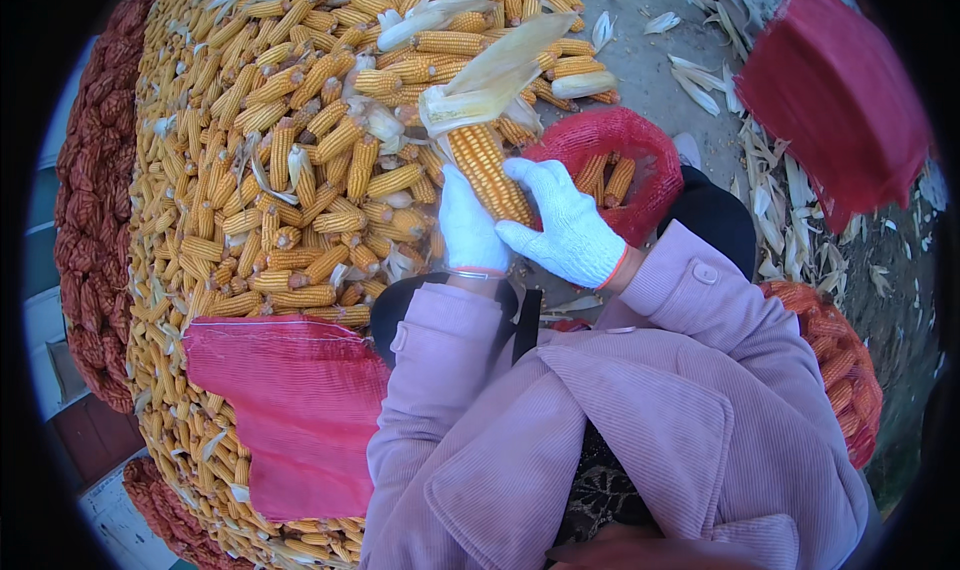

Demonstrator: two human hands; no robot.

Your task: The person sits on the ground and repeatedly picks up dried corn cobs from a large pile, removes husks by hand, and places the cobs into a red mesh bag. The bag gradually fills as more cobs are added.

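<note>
An ear of corn (485,170) with yellow kernels is held up in front of me, its pale husk (490,82) peeled back and still hanging on at the top end. My left hand (469,228), in a white knit glove, is closed round the ear from the left and below. The thumb and fingers of my right hand (572,224), gloved the same way, press on the ear's right side near its lower end. Just beyond the right hand an open red mesh bag (655,158) holds a few bare cobs (618,182).
A large heap of husked corn (290,160) fills the left and far side. Flat red mesh bags lie on it (300,400) and at far right (840,100). Filled red sacks (95,200) line the left edge; another filled sack (835,365) is at right. Loose husks (765,195) litter the ground.
</note>
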